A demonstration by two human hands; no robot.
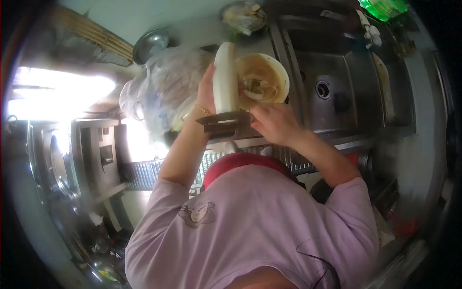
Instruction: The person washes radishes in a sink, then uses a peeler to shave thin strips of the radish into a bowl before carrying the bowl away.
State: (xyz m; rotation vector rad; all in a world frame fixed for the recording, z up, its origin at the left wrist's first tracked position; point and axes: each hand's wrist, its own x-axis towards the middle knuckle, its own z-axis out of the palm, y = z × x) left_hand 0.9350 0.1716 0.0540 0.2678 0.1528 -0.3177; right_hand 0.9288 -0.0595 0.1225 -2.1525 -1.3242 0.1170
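Note:
My left hand (pixel 207 91) is closed around a long, pale vegetable (pixel 224 77) that looks like a white radish, held upright above the counter. Part of the hand is hidden behind it. My right hand (pixel 278 123) grips a knife (pixel 224 118) with a wide, dark blade, which crosses the vegetable's lower end. The handle is mostly covered by my fingers. Just right of the vegetable stands a white bowl (pixel 284 79), holding what look like thin peelings in brownish liquid.
A metal sink (pixel 332 103) with a round drain lies to the right. Clear plastic bags (pixel 166 86) are heaped at the left, near a metal bowl (pixel 150 44). At the back sits a bagged item (pixel 244 18); a green bottle (pixel 384 7) is at top right.

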